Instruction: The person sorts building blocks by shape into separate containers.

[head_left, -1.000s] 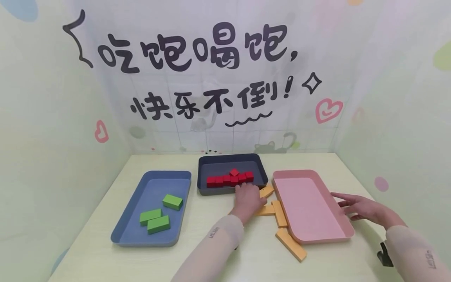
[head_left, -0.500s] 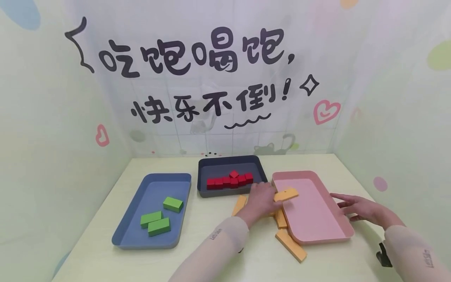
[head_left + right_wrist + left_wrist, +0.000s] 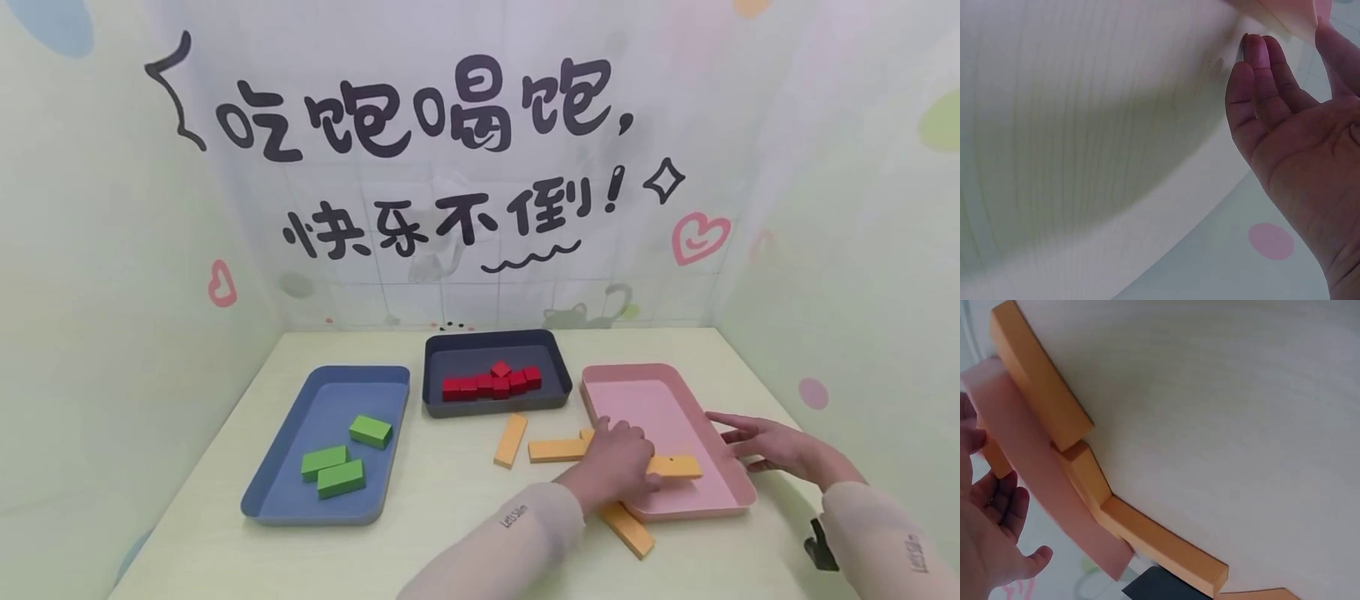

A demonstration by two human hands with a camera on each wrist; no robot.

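Note:
My left hand (image 3: 615, 462) is over the left side of the pink tray (image 3: 637, 375) and grips a yellow-orange wooden block (image 3: 677, 467). The block's free end points right, above the tray floor. In the left wrist view, part of that block (image 3: 996, 459) shows between thumb and fingers, behind the tray wall (image 3: 1029, 431). At the tray's right side my right hand (image 3: 783, 447) touches the rim with loosely extended fingers. More yellow-orange blocks lie on the table: one (image 3: 511, 441) apart, one (image 3: 555, 451) left of my hand, one (image 3: 628, 531) below it. My left hand partly hides another.
A blue tray (image 3: 273, 454) with several green blocks (image 3: 341, 478) stands on the left. At the back is a dark grey tray (image 3: 435, 360) holding several red cubes (image 3: 484, 385). Printed walls enclose the table (image 3: 450, 533) at the back and both sides.
My left hand has lifted a yellow-orange block from beside the dark tray and carried it right and nearer, over the pink tray. My right hand has stayed at the rim.

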